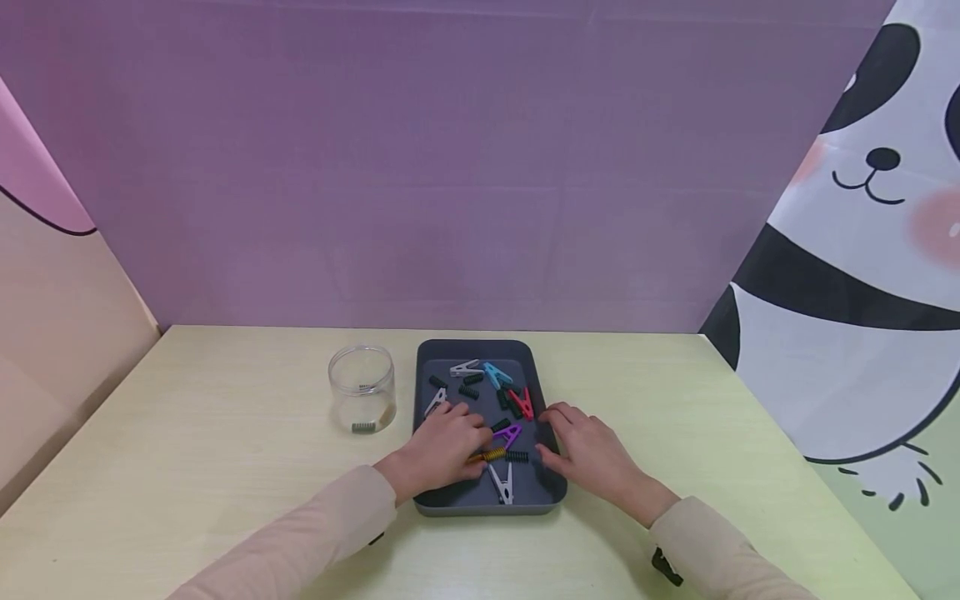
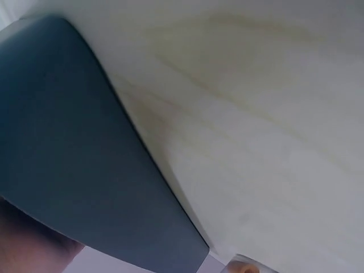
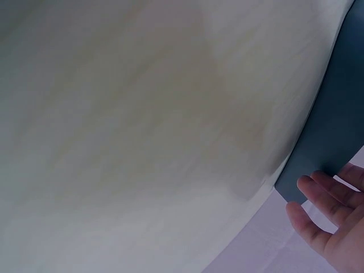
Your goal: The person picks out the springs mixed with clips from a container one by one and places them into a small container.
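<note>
Inside a dark grey, round-cornered rectangular tray [image 1: 491, 509], the person's left hand [image 1: 446, 446] bends its fingers down at a yellow ribbed coil-like piece [image 1: 493, 455]; whether they pinch it, I cannot tell. The right hand [image 1: 600, 458] has its fingers loosely bent and thumb apart at the tray's right wall, gripping no small piece.

The step in hand looks like taking the yellow piece out of the mix, with the right hand perhaps steadying the tray. The next move seems to call for a clean pinch that leaves the neighbours alone: a black coil spring [image 1: 517, 457] lies just beside it, near a purple A-shaped clip [image 1: 507, 435] and a white A-shaped clip [image 1: 504, 485]. Farther up lie a red clip [image 1: 522, 404], a light blue clip [image 1: 497, 375] and more dark springs.

To the left stands a clear round jar [image 1: 381, 400], a dark coil [image 1: 363, 427] low inside it. The table [image 1: 225, 467] is pale and wood-toned; behind it hangs purple cloth [image 1: 480, 167], and a cartoon panda [image 1: 885, 175] fills the right side
</note>
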Motion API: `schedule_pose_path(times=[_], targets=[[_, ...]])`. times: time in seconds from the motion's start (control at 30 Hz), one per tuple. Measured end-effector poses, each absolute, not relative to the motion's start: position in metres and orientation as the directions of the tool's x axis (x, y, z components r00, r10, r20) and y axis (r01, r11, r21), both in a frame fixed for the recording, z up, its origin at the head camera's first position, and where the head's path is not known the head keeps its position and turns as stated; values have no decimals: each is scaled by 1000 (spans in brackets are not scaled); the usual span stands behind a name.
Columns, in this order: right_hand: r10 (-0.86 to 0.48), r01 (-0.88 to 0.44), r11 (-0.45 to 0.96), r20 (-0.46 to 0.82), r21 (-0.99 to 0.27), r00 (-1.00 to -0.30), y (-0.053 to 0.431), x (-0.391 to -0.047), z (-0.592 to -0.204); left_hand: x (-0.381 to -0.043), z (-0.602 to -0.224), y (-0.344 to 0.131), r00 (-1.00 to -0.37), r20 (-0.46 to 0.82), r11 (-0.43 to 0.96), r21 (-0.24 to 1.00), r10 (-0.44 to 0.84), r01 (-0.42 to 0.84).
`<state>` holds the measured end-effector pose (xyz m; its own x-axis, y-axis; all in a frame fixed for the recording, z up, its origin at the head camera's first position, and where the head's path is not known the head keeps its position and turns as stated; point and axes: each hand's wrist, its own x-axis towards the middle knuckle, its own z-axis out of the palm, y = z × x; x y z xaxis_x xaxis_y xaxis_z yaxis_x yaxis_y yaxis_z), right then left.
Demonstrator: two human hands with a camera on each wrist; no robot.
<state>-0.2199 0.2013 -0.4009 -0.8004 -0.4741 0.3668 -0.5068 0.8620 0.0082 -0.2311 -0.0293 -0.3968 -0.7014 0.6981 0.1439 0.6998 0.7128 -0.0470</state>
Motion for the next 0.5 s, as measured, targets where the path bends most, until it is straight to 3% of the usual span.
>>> schedule_pose_path(times=[0.5], targets=[[-478,-515,857,375,1,-795,201,-220,-402,-230,-399,-29,-702,182,718,-38,688,695]])
